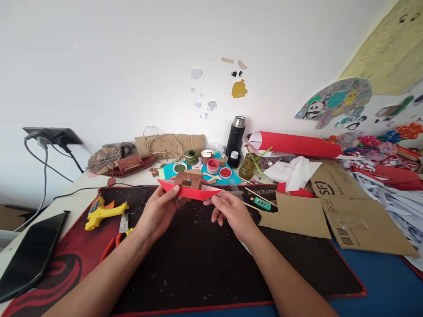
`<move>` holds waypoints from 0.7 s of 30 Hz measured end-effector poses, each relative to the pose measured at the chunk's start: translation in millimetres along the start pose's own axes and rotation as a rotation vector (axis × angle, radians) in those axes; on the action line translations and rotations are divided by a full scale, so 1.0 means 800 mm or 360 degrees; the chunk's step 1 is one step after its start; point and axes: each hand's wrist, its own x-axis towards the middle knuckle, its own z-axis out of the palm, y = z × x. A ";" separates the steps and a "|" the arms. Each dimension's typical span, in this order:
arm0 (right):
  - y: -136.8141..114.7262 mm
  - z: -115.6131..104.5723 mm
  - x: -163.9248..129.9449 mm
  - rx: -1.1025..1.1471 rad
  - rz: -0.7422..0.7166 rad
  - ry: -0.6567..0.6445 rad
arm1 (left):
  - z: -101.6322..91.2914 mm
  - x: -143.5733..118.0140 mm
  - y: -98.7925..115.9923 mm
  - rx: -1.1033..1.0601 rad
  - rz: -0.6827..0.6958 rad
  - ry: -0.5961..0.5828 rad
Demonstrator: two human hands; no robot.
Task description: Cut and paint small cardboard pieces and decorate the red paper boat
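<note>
Both hands held a red paper boat above the black desk mat: left hand pinched its left end, right hand gripped its right tip. A brown cardboard cabin sat on the boat. A yellow glue gun lay well left; flat cardboard sheets lay to the right.

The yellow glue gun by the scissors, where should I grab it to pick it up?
Probably by its handle, the thick yellow part, coming down from above. The glue gun lies flat on its side on the mat, left of the left hand, so the handle faces up with room around it. Its orange tip could be hot.
</note>
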 end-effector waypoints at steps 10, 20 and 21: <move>-0.002 -0.004 0.000 0.0003 -0.0013 0.0088 | -0.016 0.008 0.011 0.0189 0.0302 0.0119; 0.005 -0.003 0.001 -0.0061 -0.0002 0.0030 | -0.007 -0.009 0.024 0.1776 0.1019 -0.0477; 0.006 -0.003 0.001 -0.0071 -0.0004 0.0027 | -0.009 -0.008 0.019 0.1907 0.1063 -0.0482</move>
